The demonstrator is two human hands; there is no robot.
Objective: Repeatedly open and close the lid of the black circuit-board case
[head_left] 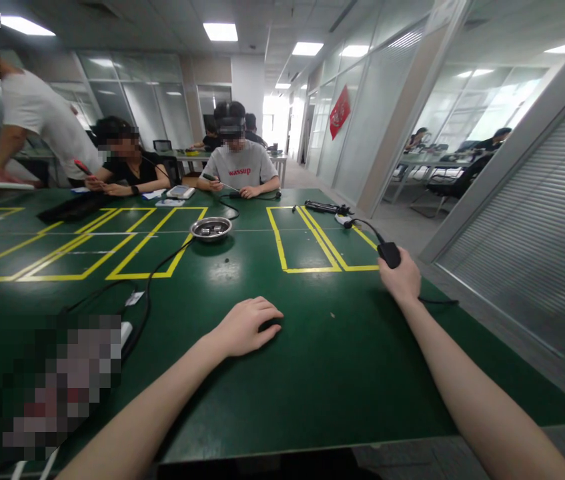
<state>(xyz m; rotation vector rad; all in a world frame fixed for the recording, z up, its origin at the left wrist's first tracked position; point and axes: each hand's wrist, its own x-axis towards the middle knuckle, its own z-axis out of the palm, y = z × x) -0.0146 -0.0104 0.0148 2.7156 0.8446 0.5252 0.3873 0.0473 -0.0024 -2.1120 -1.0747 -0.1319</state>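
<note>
My right hand [402, 277] is closed around a black power adapter [389, 254], a small box held just above the table's right side. A black cable [372, 229] runs from it to a small white-and-black piece [345, 221] farther back. More cord shows behind my right wrist. My left hand [249, 327] rests palm down on the green table [322, 373], holding nothing, its thumb apart from the slightly bent fingers.
A metal bowl [211, 229] with small metal parts stands mid-table. Yellow tape marks rectangles. A black folded tripod-like item [327, 208] lies at the back right. Cables and a blurred-out object [69, 380] are at left. Across sits a person [239, 167] holding a screwdriver; others are at left.
</note>
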